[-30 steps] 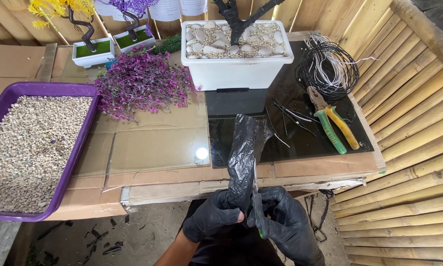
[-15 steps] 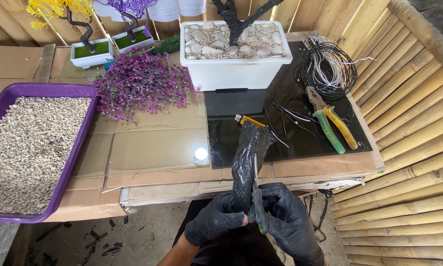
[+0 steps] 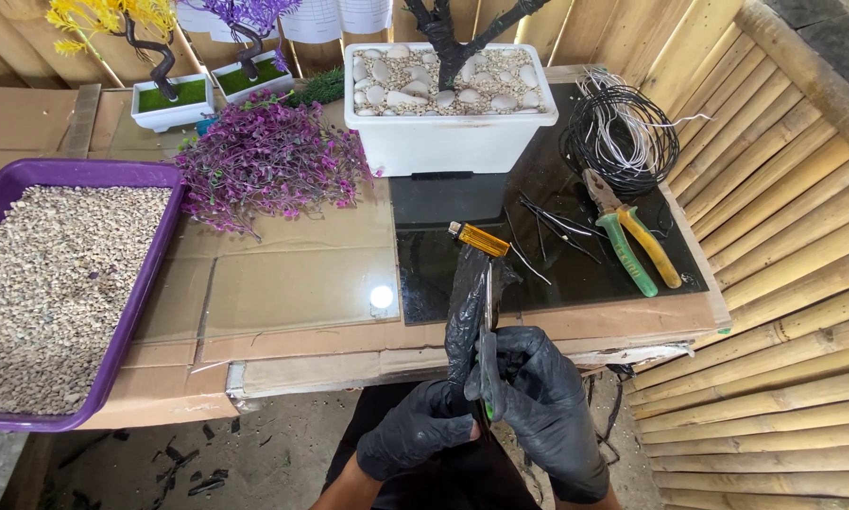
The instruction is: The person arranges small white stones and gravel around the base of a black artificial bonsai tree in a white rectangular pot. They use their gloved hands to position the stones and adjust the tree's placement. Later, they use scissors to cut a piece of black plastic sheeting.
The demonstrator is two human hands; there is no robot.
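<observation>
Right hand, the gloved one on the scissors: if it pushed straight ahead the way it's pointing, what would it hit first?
Probably the orange lighter on the black glass sheet. The right hand points up-frame along the black plastic strip; depth is unclear.

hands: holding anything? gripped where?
Right hand holds scissors by the green handles; left hand pinches the lower end of a black plastic strip.

I see black plastic strip (image 3: 465, 312) | crumpled, upright, pinched at its lower end | scissors (image 3: 488, 364) | green-handled, blades up along strip | front of counter
</observation>
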